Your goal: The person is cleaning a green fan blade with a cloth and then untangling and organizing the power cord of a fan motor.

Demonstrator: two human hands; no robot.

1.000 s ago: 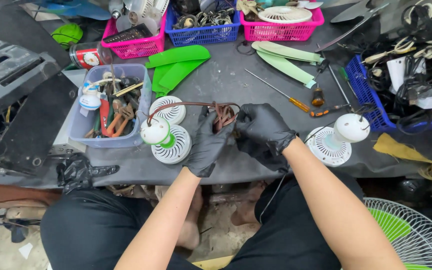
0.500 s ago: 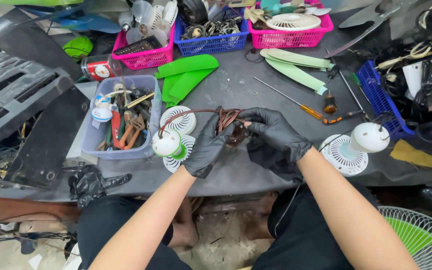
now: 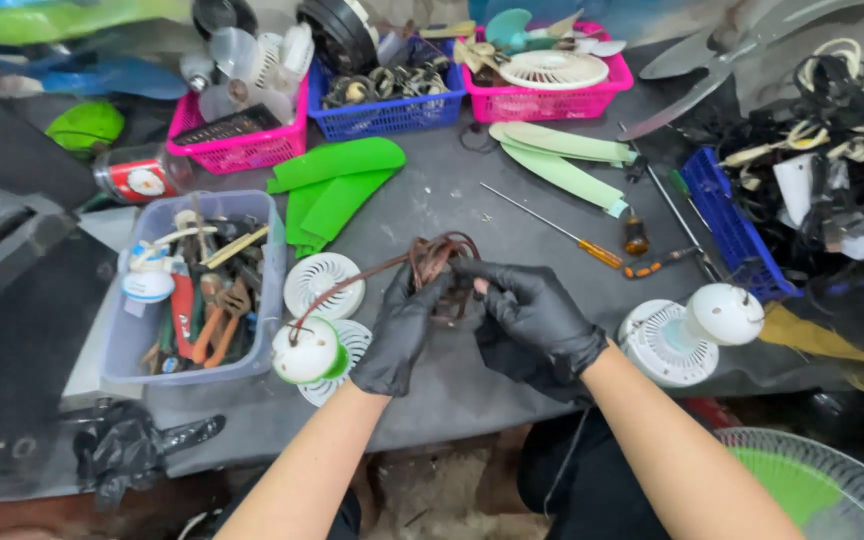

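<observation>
On the dark worktop [image 3: 512, 215], between the clear tool box [image 3: 122, 340] and a white fan head [image 3: 687, 330], we are bunching up a brown cord [image 3: 437, 255]. Our left hand [image 3: 402, 325] and right hand [image 3: 532, 310] are both closed on its coil; its tail runs to a small white-green fan [image 3: 307, 350]. The next move, we judge, calls for a firm grip on the loops.

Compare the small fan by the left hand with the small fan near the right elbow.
The fan by the left hand has a green-edged round body; the fan near the right elbow is all white. A brown cord runs from the first fan up to both gloved hands; the second lies untouched, apart from them. The first overlaps a loose white grille; the second lies alone. Both are small, with slotted white grilles.
</observation>
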